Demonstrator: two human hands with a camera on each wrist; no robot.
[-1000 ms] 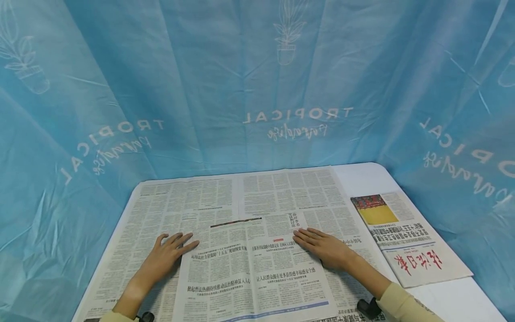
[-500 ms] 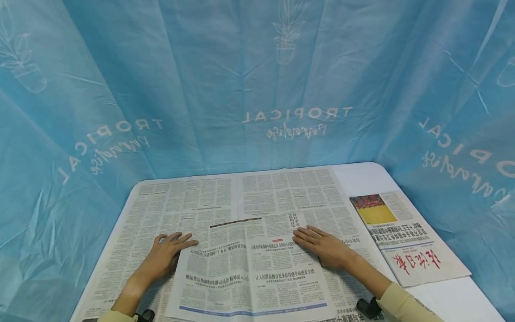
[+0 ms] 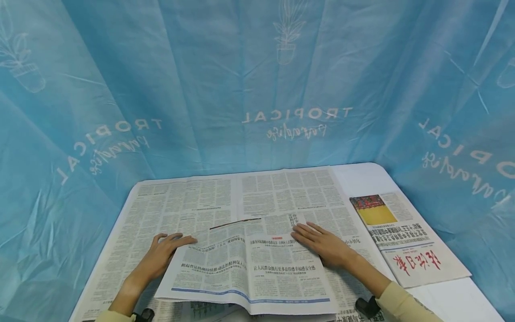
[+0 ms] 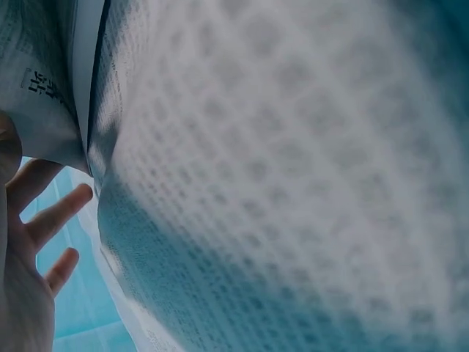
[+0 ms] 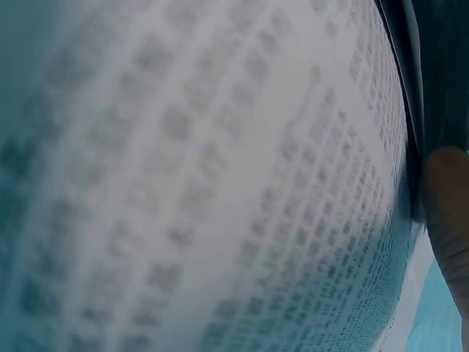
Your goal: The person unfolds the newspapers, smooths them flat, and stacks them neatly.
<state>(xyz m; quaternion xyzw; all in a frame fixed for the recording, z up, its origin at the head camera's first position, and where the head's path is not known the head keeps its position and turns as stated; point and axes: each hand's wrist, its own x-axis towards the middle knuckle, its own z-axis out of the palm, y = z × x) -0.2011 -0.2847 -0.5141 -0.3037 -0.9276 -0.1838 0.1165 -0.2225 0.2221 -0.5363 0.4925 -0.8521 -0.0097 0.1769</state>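
A folded newspaper (image 3: 245,264) lies over a larger spread sheet in the head view, its near edge raised and bowed off the table. At its left edge, my left hand (image 3: 164,255) grips the paper, fingers on top and thumb out of sight beneath. My right hand (image 3: 322,245) holds the right side, fingers lying across the print. In the left wrist view, spread fingers (image 4: 55,220) show beside the folded paper layers. A thumb (image 5: 448,220) touches the paper's edge in the right wrist view. Blurred printed paper fills most of both wrist views.
Spread newspaper sheets (image 3: 185,197) cover much of the white table (image 3: 362,176). Another folded newspaper (image 3: 410,241) with red lettering and a yellow picture lies at the right. Blue printed curtains (image 3: 249,89) surround the back and sides.
The newspaper's near edge has risen and moved away from the table's front, its lower left corner swinging left. Darker print now shows beneath it. Both hands stay nearly in place.
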